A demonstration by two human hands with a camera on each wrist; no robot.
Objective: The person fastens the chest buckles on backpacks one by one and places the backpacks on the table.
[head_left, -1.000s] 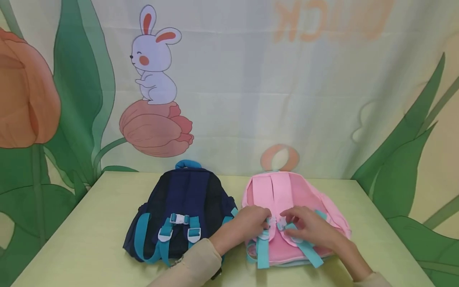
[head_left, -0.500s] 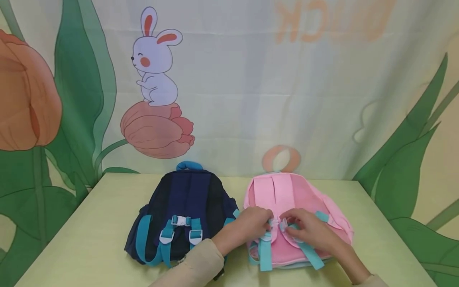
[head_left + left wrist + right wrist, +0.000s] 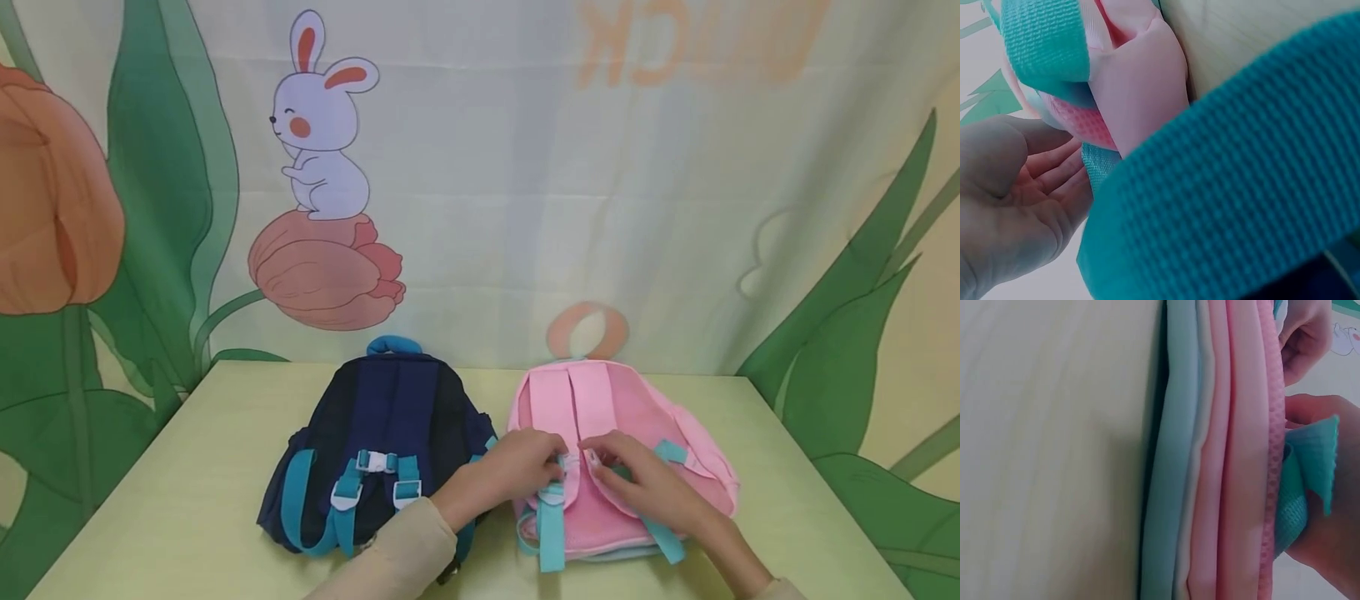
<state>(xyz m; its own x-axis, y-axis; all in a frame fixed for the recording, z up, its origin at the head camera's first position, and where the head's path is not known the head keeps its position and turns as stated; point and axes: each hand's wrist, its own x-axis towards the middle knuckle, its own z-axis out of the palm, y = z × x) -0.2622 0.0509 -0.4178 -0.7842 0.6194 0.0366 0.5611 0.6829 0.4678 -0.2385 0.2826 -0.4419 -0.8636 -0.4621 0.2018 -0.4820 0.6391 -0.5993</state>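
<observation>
A pink backpack [image 3: 637, 400] lies on the table with its shoulder straps facing up. My left hand [image 3: 525, 462] pinches a pale buckle half [image 3: 572, 467] on its left strap. Opposite, my right hand [image 3: 648, 479] holds the other buckle half [image 3: 594, 458] between thumb and fingers, close to the first. Fingers partly cover both halves, so I cannot tell whether they are joined. Turquoise webbing [image 3: 552, 533] hangs below the left hand. In the right wrist view, a turquoise strap end [image 3: 1313, 462] lies against the right hand.
A navy backpack [image 3: 393, 400] lies to the left, its turquoise chest strap joined by a white buckle [image 3: 377, 461]. My left forearm crosses its lower right corner. Behind the pale table [image 3: 187, 467] hangs a printed curtain [image 3: 480, 167] with a rabbit and tulips.
My right hand has shifted slightly left, bringing its buckle half nearer the left hand. The right webbing end has swung a little to the right. The left hand stays almost in place.
</observation>
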